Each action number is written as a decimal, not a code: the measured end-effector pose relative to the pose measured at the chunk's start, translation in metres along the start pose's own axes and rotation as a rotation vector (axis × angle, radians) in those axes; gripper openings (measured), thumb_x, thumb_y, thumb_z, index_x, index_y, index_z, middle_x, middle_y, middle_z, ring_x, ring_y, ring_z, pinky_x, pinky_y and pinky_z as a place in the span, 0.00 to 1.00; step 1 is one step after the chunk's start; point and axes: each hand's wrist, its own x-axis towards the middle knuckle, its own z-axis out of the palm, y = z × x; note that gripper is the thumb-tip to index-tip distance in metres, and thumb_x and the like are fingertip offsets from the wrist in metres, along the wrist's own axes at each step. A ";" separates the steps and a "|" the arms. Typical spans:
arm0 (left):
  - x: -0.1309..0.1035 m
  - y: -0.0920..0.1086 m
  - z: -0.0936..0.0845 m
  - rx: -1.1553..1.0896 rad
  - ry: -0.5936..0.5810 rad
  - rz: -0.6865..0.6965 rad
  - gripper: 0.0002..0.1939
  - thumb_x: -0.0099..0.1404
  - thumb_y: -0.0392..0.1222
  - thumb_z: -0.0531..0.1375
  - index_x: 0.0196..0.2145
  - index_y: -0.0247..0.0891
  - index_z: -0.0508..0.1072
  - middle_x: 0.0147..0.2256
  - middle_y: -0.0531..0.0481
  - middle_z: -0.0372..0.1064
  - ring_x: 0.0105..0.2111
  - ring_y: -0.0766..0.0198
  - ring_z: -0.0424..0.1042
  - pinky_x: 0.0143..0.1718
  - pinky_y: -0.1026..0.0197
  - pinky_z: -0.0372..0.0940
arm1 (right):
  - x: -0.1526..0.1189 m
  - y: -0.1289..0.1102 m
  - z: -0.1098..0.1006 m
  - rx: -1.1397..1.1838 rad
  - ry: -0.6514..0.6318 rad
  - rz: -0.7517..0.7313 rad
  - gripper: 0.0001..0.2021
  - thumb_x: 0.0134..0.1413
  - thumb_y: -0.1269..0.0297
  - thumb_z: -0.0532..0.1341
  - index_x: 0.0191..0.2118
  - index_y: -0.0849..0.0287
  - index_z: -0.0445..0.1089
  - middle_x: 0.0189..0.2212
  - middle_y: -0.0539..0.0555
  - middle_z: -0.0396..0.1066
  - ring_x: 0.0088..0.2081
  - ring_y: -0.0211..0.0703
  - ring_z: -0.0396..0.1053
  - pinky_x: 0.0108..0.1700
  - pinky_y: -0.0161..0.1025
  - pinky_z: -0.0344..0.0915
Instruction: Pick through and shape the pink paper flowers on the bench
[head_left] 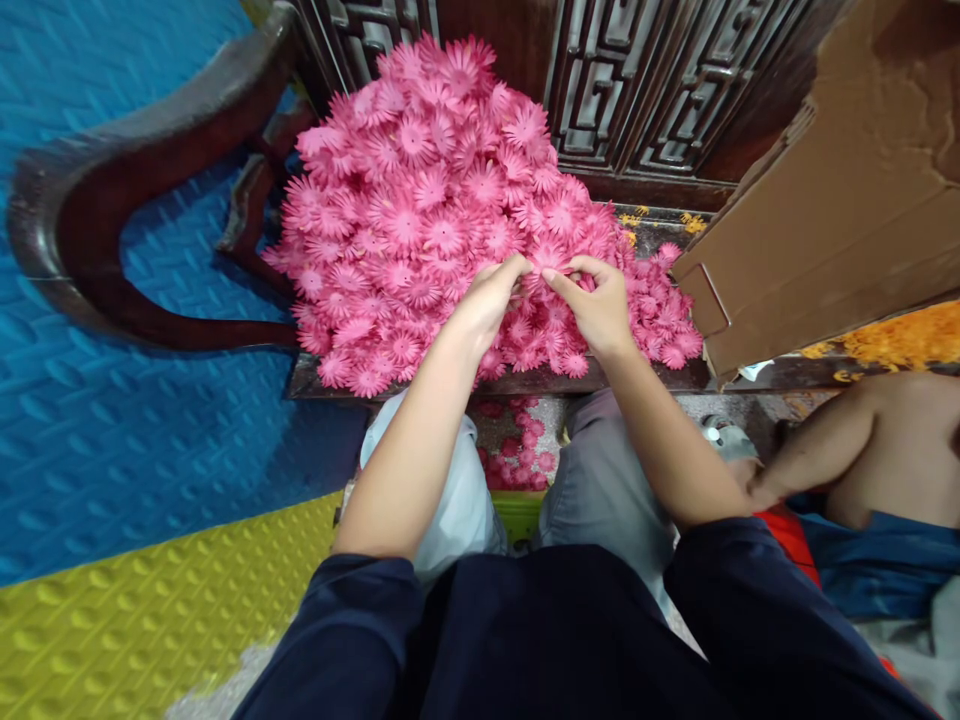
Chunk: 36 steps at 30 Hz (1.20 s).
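Covering the desk [534,383] from left end to front edge: pink flower heap [420,200], all loose. Above it, nearer the front edge, left hand [491,295] and right hand [604,305] pinch one flower [547,258]; amount finished unclear.
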 end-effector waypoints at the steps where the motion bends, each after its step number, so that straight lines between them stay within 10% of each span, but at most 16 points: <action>1: 0.000 0.000 0.000 -0.012 -0.013 0.003 0.08 0.59 0.41 0.58 0.24 0.38 0.65 0.23 0.56 0.64 0.24 0.70 0.64 0.31 0.65 0.60 | 0.000 0.000 0.000 0.000 -0.006 -0.002 0.16 0.42 0.52 0.66 0.22 0.59 0.65 0.22 0.46 0.60 0.28 0.34 0.58 0.35 0.36 0.59; 36: -0.002 0.001 0.004 0.091 0.045 0.134 0.05 0.52 0.31 0.63 0.21 0.36 0.74 0.26 0.53 0.75 0.33 0.67 0.73 0.45 0.61 0.64 | 0.002 0.011 0.000 0.009 0.061 0.053 0.13 0.43 0.55 0.65 0.23 0.58 0.67 0.22 0.46 0.63 0.27 0.34 0.60 0.35 0.36 0.60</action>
